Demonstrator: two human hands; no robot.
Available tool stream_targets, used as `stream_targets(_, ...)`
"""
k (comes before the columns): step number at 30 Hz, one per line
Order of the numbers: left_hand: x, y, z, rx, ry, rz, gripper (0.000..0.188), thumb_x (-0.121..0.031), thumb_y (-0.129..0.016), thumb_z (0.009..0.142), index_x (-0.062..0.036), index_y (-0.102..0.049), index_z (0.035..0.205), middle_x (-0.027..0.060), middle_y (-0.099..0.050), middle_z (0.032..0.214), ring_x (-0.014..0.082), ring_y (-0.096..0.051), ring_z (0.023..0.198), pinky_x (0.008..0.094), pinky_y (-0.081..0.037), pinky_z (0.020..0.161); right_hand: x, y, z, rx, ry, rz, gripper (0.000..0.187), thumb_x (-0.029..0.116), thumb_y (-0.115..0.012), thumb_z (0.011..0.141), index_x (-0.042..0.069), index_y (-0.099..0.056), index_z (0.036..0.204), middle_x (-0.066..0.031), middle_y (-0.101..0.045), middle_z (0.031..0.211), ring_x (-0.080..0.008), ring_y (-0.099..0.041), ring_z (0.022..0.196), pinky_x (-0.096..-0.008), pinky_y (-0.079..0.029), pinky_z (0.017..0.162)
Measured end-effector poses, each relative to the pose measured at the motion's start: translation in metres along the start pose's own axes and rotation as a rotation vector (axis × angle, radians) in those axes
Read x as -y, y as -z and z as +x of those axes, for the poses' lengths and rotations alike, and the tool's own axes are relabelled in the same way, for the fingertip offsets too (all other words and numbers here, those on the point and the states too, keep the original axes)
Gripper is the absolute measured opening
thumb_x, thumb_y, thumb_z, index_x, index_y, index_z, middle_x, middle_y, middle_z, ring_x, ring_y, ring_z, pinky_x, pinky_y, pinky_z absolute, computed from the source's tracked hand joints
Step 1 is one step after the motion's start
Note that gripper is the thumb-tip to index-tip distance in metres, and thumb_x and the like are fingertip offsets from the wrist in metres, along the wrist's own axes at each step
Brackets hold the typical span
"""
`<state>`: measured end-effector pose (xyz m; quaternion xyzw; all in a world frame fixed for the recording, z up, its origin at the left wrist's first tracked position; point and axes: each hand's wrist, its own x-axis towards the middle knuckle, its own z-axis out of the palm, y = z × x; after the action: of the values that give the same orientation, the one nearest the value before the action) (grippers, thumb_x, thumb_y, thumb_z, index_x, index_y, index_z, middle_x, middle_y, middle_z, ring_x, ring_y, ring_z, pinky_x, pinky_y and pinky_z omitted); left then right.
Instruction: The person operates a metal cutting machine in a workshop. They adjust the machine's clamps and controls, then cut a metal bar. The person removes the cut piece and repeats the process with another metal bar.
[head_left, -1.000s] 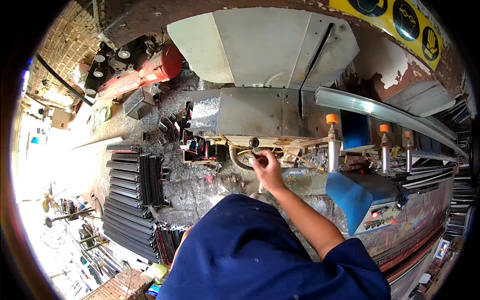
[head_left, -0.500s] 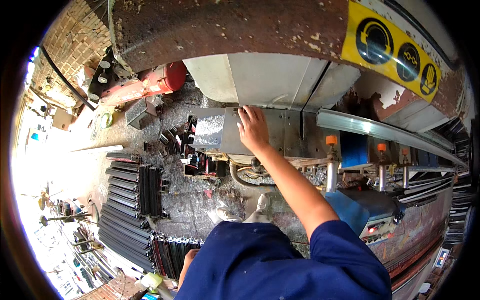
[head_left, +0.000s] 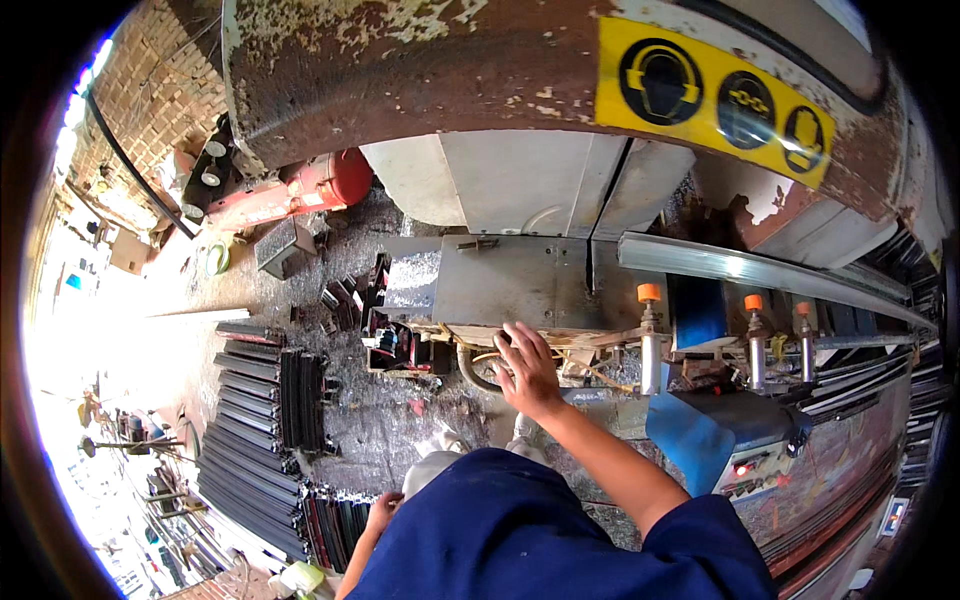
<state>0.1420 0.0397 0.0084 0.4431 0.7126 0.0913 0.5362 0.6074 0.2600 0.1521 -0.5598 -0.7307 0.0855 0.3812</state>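
Note:
My right hand [head_left: 527, 372] is at the front edge of a flat metal machine table [head_left: 500, 285], its fingers spread and nothing in them. Farther back on that table, against the grey guard [head_left: 520, 185], lies a small dark metal piece [head_left: 478, 243]. My left hand [head_left: 380, 512] hangs low beside my thigh, near a stack of dark profiles [head_left: 335, 520]. Its fingers are mostly hidden, so whether it holds anything cannot be made out.
A long pale metal profile [head_left: 760, 268] lies to the right, behind clamps with orange caps [head_left: 649, 293]. Bundles of dark profiles [head_left: 245, 430] cover the floor at left. Offcuts fill a bin [head_left: 405, 355] below the table. A red tank [head_left: 335, 180] stands beyond.
My right hand has drawn back from the small metal piece at the table's rear to its front edge. More of my left hand shows. The view has shifted slightly.

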Motion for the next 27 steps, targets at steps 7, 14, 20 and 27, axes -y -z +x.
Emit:
stream_targets(7,-0.146,0.027,0.058,0.096,-0.38,0.189,0.026,-0.014,-0.065,0.089,-0.0028,-0.063,0.113,0.0119,-0.07,0.104,0.022,-0.068,0.092,0.035,-0.055,0.08,0.004,0.014,-0.115,-0.228,-0.482,0.461,0.027,0.008,-0.068,0.083,0.002,-0.06,0.108,-0.0145,-0.057,0.116,-0.0286,-0.058,0.105,-0.0427,-0.047,0.09)
stream_targets(14,-0.245,0.013,0.115,-0.068,-1.166,0.618,0.054,0.004,-0.064,0.074,-0.0077,-0.056,0.126,0.0185,-0.052,0.135,0.0388,-0.048,0.127,0.0458,-0.037,0.107,0.055,0.084,-0.233,-0.261,-0.838,-0.492,0.012,0.015,-0.067,0.088,0.006,-0.063,0.095,-0.0065,-0.066,0.093,-0.0245,-0.062,0.085,-0.0366,-0.049,0.075)
stream_targets(20,-0.362,-0.028,0.112,-0.28,-1.411,0.643,0.059,-0.006,-0.059,0.087,-0.0081,-0.042,0.143,0.0195,-0.033,0.153,0.0407,-0.033,0.139,0.0499,-0.028,0.114,0.072,0.095,-0.454,-0.506,-0.885,-0.444,0.039,0.023,-0.064,0.09,0.004,-0.056,0.123,-0.0112,-0.062,0.115,-0.0243,-0.06,0.105,-0.036,-0.049,0.088)
stream_targets(27,-0.363,-0.059,0.128,-0.421,-1.301,0.728,0.067,-0.011,-0.063,0.088,-0.0123,-0.036,0.149,0.0198,-0.026,0.156,0.0397,-0.025,0.143,0.0487,-0.025,0.116,0.043,0.177,-0.546,-0.704,-1.505,-0.392,0.021,0.019,-0.061,0.093,-0.001,-0.066,0.101,-0.0138,-0.072,0.09,-0.0256,-0.071,0.081,-0.0351,-0.054,0.074)
